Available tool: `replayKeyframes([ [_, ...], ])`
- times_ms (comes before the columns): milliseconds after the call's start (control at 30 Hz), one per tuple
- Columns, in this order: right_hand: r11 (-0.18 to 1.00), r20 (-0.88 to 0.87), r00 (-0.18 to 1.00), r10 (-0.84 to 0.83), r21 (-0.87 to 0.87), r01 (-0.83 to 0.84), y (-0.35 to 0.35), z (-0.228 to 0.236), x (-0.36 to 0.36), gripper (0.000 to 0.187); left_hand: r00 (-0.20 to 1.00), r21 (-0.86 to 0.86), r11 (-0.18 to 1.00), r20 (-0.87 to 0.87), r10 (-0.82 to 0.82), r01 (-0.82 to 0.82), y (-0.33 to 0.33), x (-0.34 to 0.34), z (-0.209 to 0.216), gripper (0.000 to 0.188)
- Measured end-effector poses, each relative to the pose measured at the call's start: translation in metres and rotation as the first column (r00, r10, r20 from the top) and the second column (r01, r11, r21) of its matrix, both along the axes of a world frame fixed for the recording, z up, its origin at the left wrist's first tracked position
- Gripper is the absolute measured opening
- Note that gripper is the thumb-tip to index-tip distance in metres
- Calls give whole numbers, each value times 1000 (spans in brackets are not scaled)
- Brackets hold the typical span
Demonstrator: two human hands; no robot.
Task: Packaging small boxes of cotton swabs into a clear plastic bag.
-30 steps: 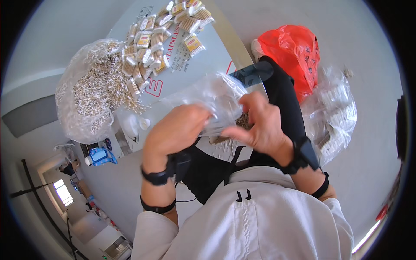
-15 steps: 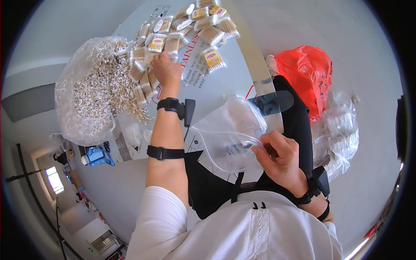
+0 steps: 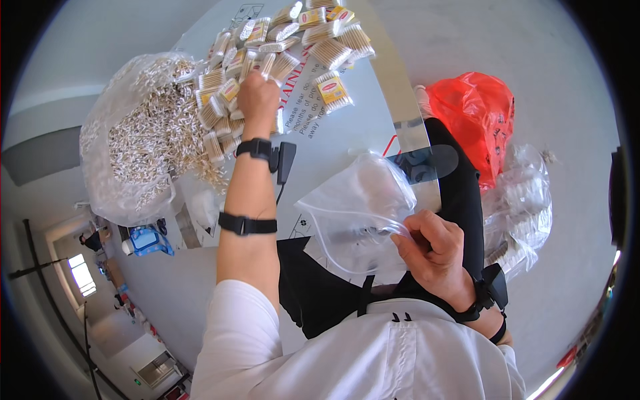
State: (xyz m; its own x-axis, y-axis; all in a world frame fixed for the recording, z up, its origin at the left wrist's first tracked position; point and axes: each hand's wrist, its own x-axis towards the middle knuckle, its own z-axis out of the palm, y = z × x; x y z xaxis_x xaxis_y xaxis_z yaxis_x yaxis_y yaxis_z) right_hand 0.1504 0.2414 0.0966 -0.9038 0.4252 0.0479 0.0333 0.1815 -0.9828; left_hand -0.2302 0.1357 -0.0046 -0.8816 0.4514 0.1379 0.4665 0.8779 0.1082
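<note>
My left hand [image 3: 257,100] reaches into a pile of small packs of cotton swabs, its fingers closed on a pack of cotton swabs [image 3: 265,65]; the fingertips are partly hidden behind the hand. My right hand [image 3: 432,252] pinches the rim of a clear plastic bag [image 3: 357,193], whose mouth gapes toward me above the table edge. Several more packs lie around my left hand, some with yellow-and-white labels. One labelled pack of cotton swabs [image 3: 333,92] lies apart on the right.
Left of the packs, a large clear bag [image 3: 100,160] spills loose cotton swabs [image 3: 147,140] onto the metal-topped table [image 3: 313,157]. A red plastic bag [image 3: 470,120] and a clear bag of white packs [image 3: 520,207] stand to the right, beyond my leg. A blue package [image 3: 148,241] lies lower left.
My left hand has moved slightly up within the pile, and packs by its fingers have shifted and tilted. My right hand keeps hold of the clear bag's rim.
</note>
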Motion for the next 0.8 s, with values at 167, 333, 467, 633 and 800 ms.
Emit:
replayKeyframes([
  [167, 1000, -2, 1000, 0, -1, 0, 3, 0, 3, 11, 752, 695, 651, 596, -281, -307, -2, 46, 27, 30],
  [333, 1000, -32, 999, -15, -25, 14, -2, 6, 1, 12, 632, 437, 884, 640, -436, 167, 15, 39, 57, 29],
  [467, 999, -59, 998, -39, -40, 36, -1, 5, 1, 12, 365, 378, 926, 859, -359, 20, 28, 25, 65, 29],
  [633, 999, -50, 999, -12, -44, 10, 3, 4, 2, 11, 465, 78, 884, 827, -316, 460, 39, 11, 53, 23],
  [800, 998, -55, 998, -32, -59, 29, 2, 2, 2, 11, 507, 174, 873, 755, -416, 456, 56, 4, 43, 29],
])
